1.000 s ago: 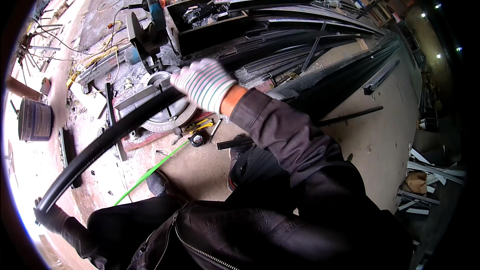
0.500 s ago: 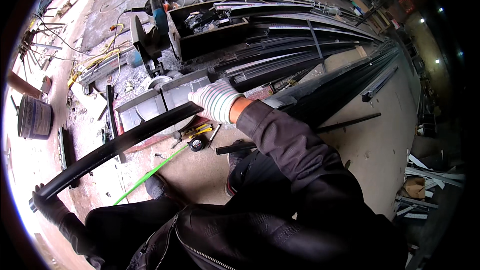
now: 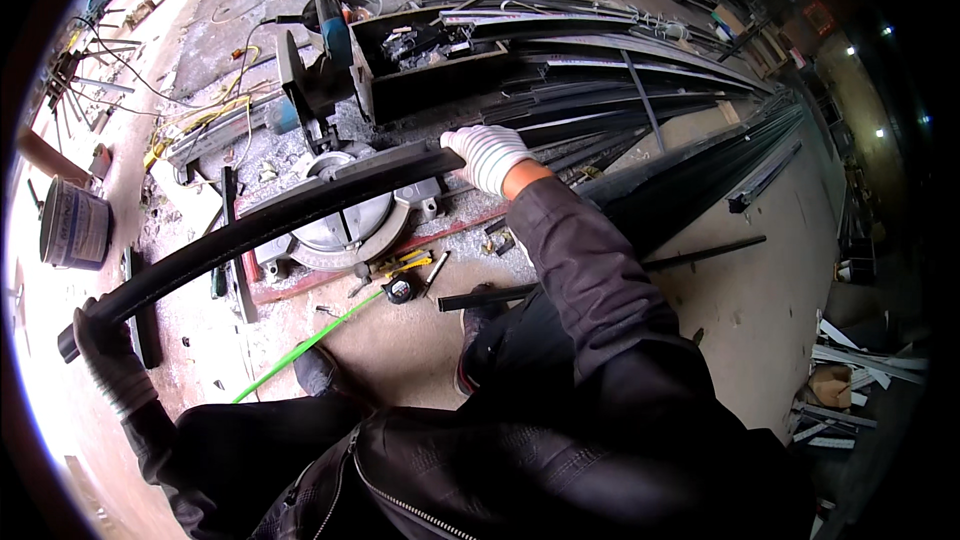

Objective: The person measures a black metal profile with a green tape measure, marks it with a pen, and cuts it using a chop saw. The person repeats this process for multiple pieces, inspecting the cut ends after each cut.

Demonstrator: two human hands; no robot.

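Note:
Both my gloved hands grip one long black metal profile, held across the front of a mitre saw. At its right end my right hand, in a white striped glove, is closed round the bar next to the saw's fence. Near the lower left end my left hand is wrapped round it, partly in shadow. Behind the bar the saw's round silver base shows, with its slot and dusty surroundings. The saw's head stands raised.
A tape measure with its green blade pulled out lies by my feet, beside a yellow-handled tool. Long dark profiles are stacked at the right. A bucket stands left; white offcuts lie far right.
Both hands have lifted the black profile away from me toward the saw. Its right end has moved up and right, now covering the fence and leaving more of the round base visible.

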